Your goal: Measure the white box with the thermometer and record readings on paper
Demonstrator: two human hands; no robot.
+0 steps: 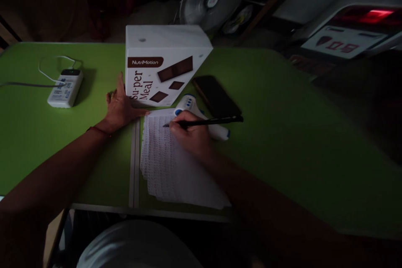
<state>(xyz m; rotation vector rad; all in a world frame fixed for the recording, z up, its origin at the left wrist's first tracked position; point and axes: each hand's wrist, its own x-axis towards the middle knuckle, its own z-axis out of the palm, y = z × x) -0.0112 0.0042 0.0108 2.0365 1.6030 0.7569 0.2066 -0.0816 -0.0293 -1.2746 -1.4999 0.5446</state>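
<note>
In the head view my right hand [193, 134] grips a black pen [216, 120]. Its tip points at a stack of handwritten paper sheets [160, 155], and my wrist rests over the sheets' right side. My left hand [121, 106] has its fingers spread beside the lower left corner of a white NutriMotion box [169, 37]. The thumb reaches along the box's base to the top edge of the paper. Behind my right hand lies a white and blue handheld device [221, 132], shaped like an infrared thermometer, partly covered by the hand and pen.
A dark phone [216, 96] lies right of the box on the green table [298, 146]. At the left sits a white power bank [65, 88] with cables. A strip [134, 167] runs along the paper's left. Beyond the table stands a fan [210, 0].
</note>
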